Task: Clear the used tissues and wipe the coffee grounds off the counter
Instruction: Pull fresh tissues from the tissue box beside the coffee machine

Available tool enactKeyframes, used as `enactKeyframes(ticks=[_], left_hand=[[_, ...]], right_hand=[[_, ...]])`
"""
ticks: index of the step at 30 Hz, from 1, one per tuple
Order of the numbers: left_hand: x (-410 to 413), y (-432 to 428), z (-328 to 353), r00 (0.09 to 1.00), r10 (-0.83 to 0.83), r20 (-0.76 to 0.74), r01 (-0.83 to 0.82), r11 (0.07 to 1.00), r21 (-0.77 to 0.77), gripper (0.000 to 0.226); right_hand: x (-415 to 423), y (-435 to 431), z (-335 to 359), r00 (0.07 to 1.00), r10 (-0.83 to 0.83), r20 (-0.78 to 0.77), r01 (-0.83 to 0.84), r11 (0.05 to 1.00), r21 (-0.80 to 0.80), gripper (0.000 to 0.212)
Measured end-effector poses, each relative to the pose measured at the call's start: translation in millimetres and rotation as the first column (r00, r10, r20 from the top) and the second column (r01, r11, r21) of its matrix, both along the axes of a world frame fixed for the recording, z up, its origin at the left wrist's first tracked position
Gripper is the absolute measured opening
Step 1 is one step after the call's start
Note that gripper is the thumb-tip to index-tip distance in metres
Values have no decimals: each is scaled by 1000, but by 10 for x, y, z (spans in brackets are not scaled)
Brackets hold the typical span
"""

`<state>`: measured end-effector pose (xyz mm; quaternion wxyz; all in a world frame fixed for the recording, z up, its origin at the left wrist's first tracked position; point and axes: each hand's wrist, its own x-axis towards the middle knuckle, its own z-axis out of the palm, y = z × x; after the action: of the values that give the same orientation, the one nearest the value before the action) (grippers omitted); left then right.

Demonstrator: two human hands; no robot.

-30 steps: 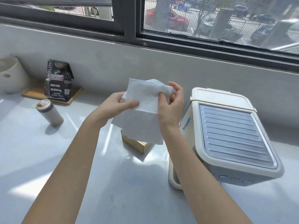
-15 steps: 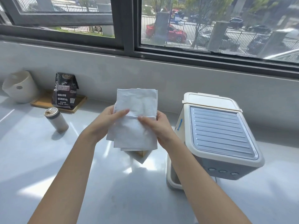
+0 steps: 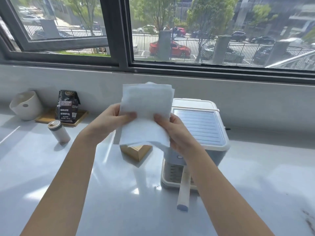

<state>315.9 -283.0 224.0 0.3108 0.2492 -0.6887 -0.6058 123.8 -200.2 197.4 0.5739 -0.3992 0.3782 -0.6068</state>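
Head view, one moment.

- Folded white tissue: held upright in the air above the middle of the counter, in front of the back wall. Several layers show at its top edge.
- Left hand: pinches the tissue's left side, thumb across the front, fingers behind.
- Right hand: pinches the right side the same way, thumb on the front.
- Brown tissue box: on the counter directly below the held tissue, partly hidden by it.
- Coffee grounds: dark specks on the counter's near right part, well apart from both hands.
- White coffee machine: right of the box; its pale portafilter handle points toward the near edge.
- Far left corner: white pot and a wooden tray carrying a black coffee bag.
- Metal can: upright, just in front of the tray.
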Motion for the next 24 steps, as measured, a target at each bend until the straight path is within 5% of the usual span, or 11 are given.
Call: enactKeyframes(ticks=[3, 8, 12, 14, 19, 22, 24], left_hand=[[-248, 395, 22, 988, -23, -152, 33, 997, 64, 30], [-794, 1107, -32, 996, -51, -75, 55, 996, 64, 24], [-1321, 1719, -61, 991, -130, 6, 129, 989, 73, 26], [-1617, 2006, -95, 982, -186, 32, 182, 979, 88, 26], [-2391, 2625, -356, 957, -289, 18, 280, 940, 196, 36], [-2719, 2991, -602, 947, -317, 58, 311, 945, 98, 6], [-2888, 3160, -772, 929, -330, 170, 332, 943, 21, 19]], right_hand=[[-244, 406, 65, 991, 27, 129, -30, 999, 15, 12], [-745, 1198, 86, 961, -54, 270, 49, 998, 26, 16], [-1239, 1938, 33, 950, -121, 289, 83, 987, 141, 55], [-1488, 2335, -31, 975, -171, 138, 147, 974, 174, 58], [-2011, 3223, -259, 917, -338, -212, 362, 928, 91, 25], [-2250, 3626, -406, 870, -325, -371, 402, 903, 153, 17], [-2409, 3824, -488, 781, -294, -551, 451, 876, 172, 13]])
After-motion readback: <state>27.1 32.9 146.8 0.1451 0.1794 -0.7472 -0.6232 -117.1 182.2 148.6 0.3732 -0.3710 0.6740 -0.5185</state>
